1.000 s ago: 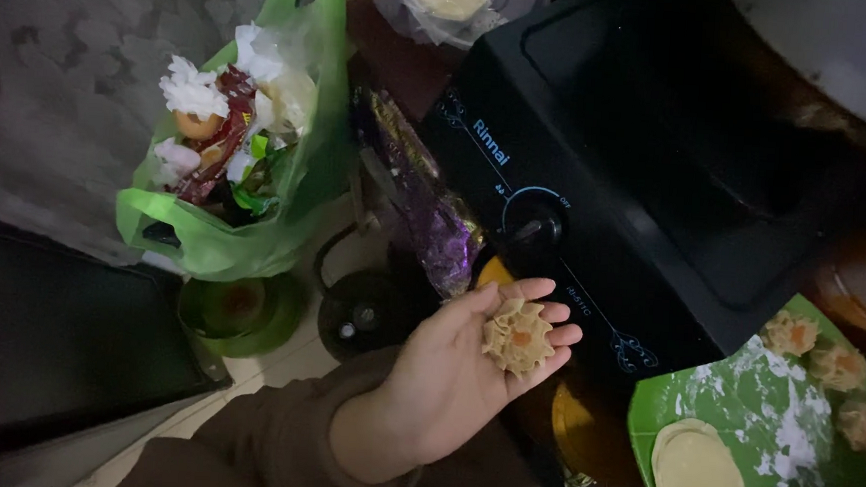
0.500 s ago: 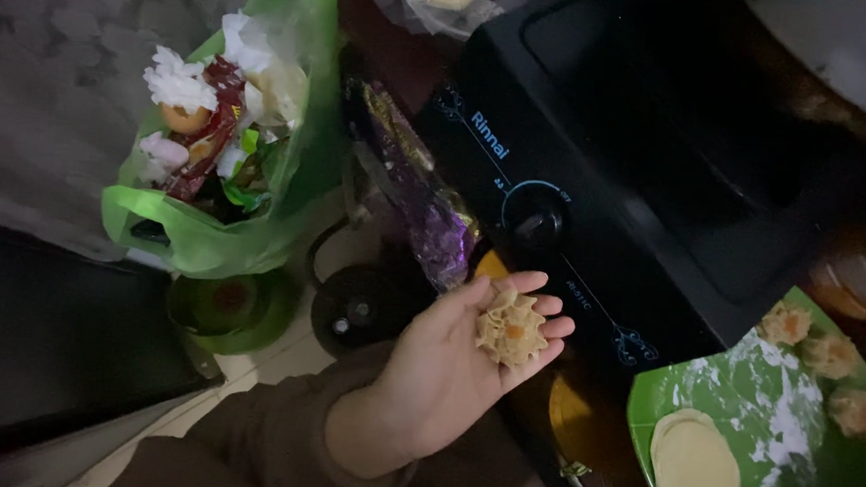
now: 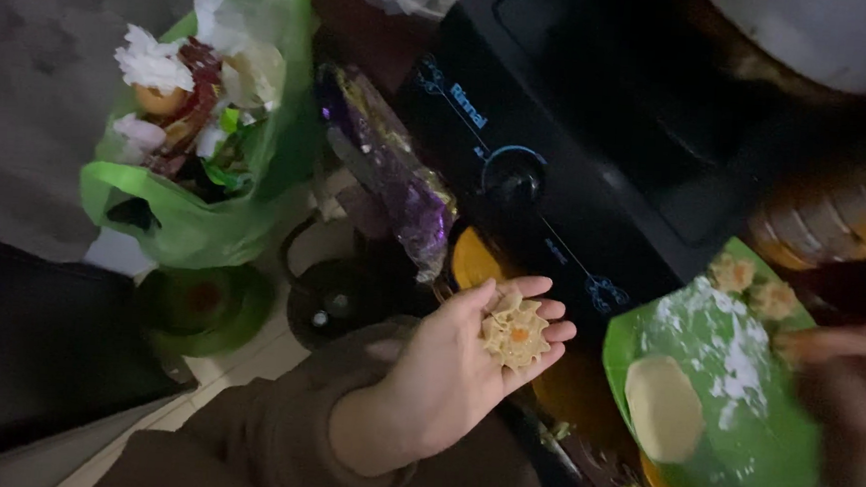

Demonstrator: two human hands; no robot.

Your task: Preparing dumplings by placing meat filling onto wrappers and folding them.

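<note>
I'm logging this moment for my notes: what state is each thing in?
left hand: open, palm up, holding a dumpling
dumpling: folded like a flower, lying on the fingers
right hand: blurred, at the board's right edge; grip unclear
green board: dusted with flour
dough round: flat, unfilled, on the board
green bag: open, full of scraps
stove knob: position unreadable
</note>
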